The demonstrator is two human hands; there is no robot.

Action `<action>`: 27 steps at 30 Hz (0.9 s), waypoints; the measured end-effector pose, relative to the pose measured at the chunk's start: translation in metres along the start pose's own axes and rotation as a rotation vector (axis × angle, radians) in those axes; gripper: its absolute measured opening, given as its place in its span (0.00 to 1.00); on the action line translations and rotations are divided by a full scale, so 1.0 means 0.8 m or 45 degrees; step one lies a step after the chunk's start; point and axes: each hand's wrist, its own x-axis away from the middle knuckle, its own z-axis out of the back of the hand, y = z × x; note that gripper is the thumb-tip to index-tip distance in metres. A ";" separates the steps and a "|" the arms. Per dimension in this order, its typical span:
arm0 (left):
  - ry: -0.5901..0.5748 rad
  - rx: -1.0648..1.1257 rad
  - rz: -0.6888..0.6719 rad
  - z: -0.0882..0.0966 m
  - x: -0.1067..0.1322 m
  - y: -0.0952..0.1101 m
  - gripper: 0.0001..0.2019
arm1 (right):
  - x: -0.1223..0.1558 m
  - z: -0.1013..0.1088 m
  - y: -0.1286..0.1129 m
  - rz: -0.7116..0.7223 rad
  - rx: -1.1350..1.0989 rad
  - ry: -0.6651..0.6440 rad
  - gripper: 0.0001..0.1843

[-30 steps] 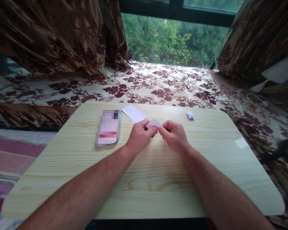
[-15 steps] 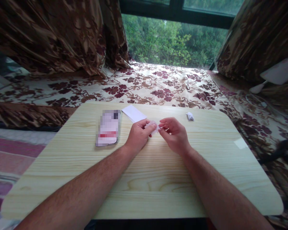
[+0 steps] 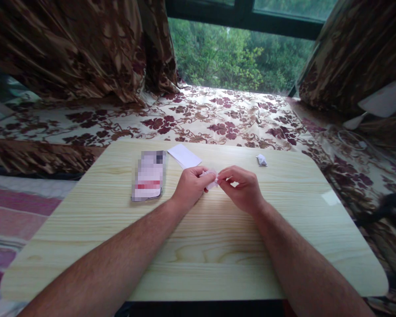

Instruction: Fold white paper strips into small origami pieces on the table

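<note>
Together, left hand (image 3: 190,187) and right hand (image 3: 244,187) pinch small white paper (image 3: 212,184), forearms (image 3: 122,244) slanting inward.

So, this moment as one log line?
left hand: holding small paper | right hand: at its edge | table: white sheet, small white object

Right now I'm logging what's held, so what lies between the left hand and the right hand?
The head view shows a small white paper: the left hand pinches it, the right hand is at its right edge.

Paper (image 3: 184,156) on table (image 3: 218,277), behind left hand (image 3: 192,187)
</note>
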 end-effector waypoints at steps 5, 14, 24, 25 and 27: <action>0.003 -0.006 0.039 -0.002 0.001 0.002 0.11 | -0.001 0.002 0.000 -0.050 -0.039 -0.014 0.05; -0.039 -0.042 0.035 -0.003 0.002 0.006 0.09 | 0.000 -0.003 0.010 -0.298 -0.189 -0.025 0.03; -0.055 -0.138 -0.004 -0.006 0.008 0.015 0.09 | -0.005 -0.001 0.005 -0.419 -0.309 0.014 0.01; -0.056 -0.140 -0.004 -0.006 0.008 0.015 0.09 | -0.005 0.000 0.004 -0.429 -0.304 0.011 0.01; -0.064 -0.147 -0.007 -0.006 0.008 0.015 0.09 | -0.005 0.000 0.003 -0.445 -0.292 0.007 0.01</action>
